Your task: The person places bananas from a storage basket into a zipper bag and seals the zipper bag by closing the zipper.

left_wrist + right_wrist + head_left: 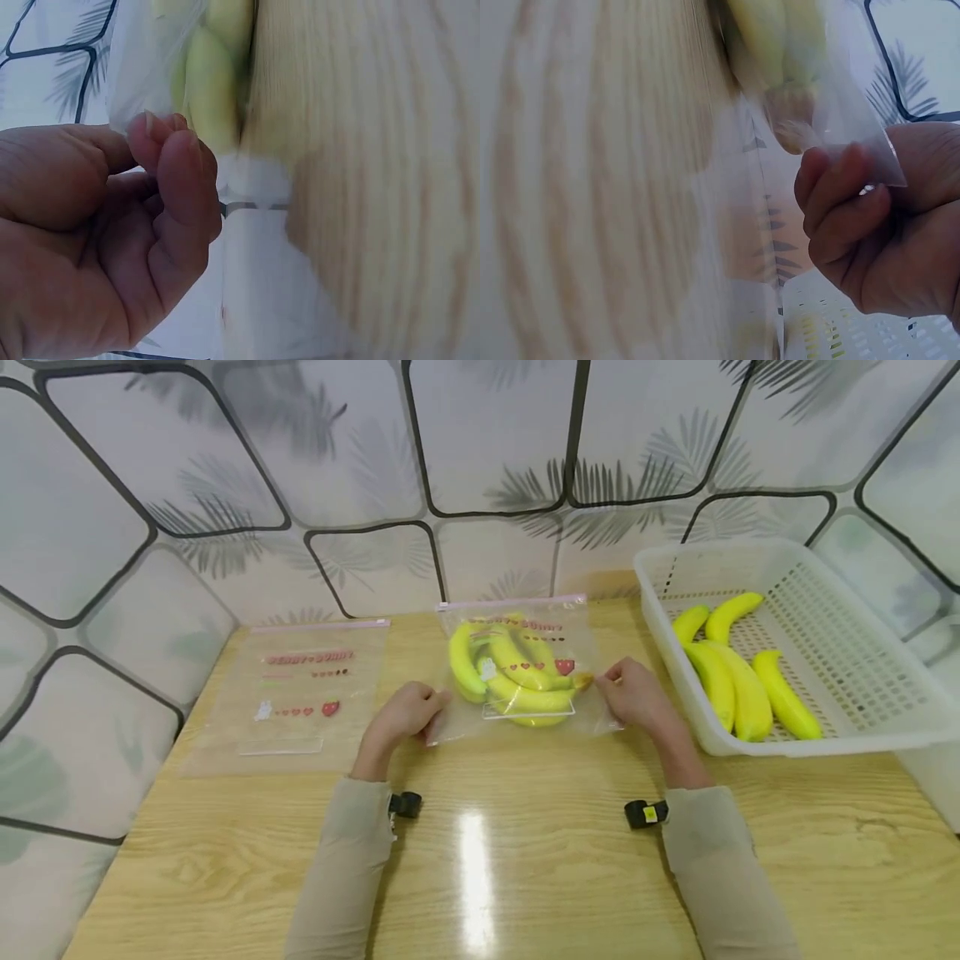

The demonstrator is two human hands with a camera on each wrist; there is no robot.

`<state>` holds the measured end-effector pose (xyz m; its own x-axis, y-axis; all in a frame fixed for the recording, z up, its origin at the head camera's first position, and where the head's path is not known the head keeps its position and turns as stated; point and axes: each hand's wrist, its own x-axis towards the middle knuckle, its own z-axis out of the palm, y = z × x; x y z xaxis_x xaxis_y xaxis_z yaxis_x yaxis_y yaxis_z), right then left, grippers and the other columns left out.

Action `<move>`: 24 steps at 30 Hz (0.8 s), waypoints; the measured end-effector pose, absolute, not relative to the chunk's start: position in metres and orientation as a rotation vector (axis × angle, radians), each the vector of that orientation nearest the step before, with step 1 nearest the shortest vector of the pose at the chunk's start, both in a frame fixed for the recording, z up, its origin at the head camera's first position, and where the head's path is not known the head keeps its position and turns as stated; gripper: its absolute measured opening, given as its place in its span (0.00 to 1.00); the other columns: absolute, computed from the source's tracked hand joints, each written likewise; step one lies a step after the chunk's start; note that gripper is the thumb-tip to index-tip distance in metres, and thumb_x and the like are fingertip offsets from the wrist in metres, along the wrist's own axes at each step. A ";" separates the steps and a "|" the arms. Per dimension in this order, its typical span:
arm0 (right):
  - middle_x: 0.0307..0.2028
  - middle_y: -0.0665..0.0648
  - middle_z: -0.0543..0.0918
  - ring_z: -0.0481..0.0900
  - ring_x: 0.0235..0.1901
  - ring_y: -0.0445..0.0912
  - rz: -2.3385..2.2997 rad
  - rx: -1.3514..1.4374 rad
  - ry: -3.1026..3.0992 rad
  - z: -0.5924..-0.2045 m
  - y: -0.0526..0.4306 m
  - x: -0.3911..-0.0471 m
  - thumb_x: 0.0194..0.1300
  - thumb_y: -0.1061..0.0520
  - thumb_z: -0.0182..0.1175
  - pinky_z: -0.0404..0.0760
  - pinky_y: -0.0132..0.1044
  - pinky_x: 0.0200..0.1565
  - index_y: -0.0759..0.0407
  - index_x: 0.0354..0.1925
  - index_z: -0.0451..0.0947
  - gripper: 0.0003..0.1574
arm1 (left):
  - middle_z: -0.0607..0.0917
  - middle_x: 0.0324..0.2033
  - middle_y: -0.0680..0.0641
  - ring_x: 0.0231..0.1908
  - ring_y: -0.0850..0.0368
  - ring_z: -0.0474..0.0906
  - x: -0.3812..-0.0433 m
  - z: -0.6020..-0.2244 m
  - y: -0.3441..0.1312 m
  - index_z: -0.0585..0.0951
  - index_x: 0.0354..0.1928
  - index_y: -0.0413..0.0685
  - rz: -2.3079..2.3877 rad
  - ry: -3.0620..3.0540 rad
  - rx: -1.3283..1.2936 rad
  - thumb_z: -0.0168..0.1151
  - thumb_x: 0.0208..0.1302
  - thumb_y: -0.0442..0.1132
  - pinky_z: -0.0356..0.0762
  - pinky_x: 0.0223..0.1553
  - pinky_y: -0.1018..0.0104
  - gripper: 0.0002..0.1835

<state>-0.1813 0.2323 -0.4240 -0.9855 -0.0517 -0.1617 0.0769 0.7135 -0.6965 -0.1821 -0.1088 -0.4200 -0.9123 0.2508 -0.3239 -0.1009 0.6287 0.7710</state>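
Pinching near corners of zip bag point(517, 602), left hand point(408, 708) and right hand point(636, 693) held it mid-table. Bagged bananas point(528, 700) seemingly done; flat second bag point(300, 693) at left, loose bananas point(744, 689) in white plastic basket point(832, 746) at right apparently left over. Wood-grain table point(555, 843) met leaf-patterned backdrop point(495, 435) at far side.

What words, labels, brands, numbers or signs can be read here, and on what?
"BERRY BUNNY", heart between, first letter soft: flat bag on the left.
"BUNNY": middle bag; the word before it is blurred, apparently "BERRY".
Small print under the lettering on both bags: too small to read.
Yellow tag at the right wrist: its mark is illegible.
No readable numbers.
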 end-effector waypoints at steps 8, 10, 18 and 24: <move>0.20 0.55 0.72 0.71 0.16 0.43 -1.129 0.022 2.680 -0.425 0.232 -0.179 0.77 0.56 0.47 0.73 0.34 0.20 0.70 0.45 0.68 0.15 | 0.73 0.13 0.50 0.15 0.59 0.68 -0.183 -0.424 -0.112 0.73 0.20 0.43 1.256 2.468 0.099 0.50 0.77 0.43 0.71 0.20 0.68 0.23; 0.20 0.55 0.72 0.71 0.16 0.42 -1.136 0.025 2.657 -0.425 0.232 -0.179 0.77 0.56 0.47 0.74 0.34 0.20 0.70 0.46 0.68 0.15 | 0.73 0.13 0.50 0.15 0.59 0.67 -0.184 -0.423 -0.112 0.73 0.19 0.44 1.231 2.479 0.122 0.48 0.78 0.44 0.69 0.19 0.68 0.24; 0.20 0.55 0.72 0.72 0.17 0.43 -1.140 0.033 2.627 -0.425 0.232 -0.178 0.78 0.56 0.45 0.75 0.34 0.21 0.70 0.45 0.68 0.15 | 0.74 0.13 0.50 0.14 0.59 0.65 -0.186 -0.422 -0.113 0.74 0.20 0.44 1.208 2.479 0.156 0.46 0.79 0.44 0.66 0.19 0.68 0.24; 0.21 0.56 0.73 0.72 0.17 0.44 -1.092 0.032 2.661 -0.422 0.230 -0.179 0.77 0.55 0.45 0.73 0.35 0.21 0.69 0.46 0.66 0.15 | 0.74 0.14 0.49 0.15 0.58 0.66 -0.186 -0.422 -0.113 0.74 0.21 0.43 1.188 2.489 0.138 0.47 0.78 0.44 0.66 0.19 0.68 0.24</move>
<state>-0.1791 0.2298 -0.4221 -0.9648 -0.0791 -0.2508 0.1198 0.7166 -0.6871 -0.1861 -0.1126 -0.4220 -0.9237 0.2464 -0.2933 -0.0731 0.6383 0.7663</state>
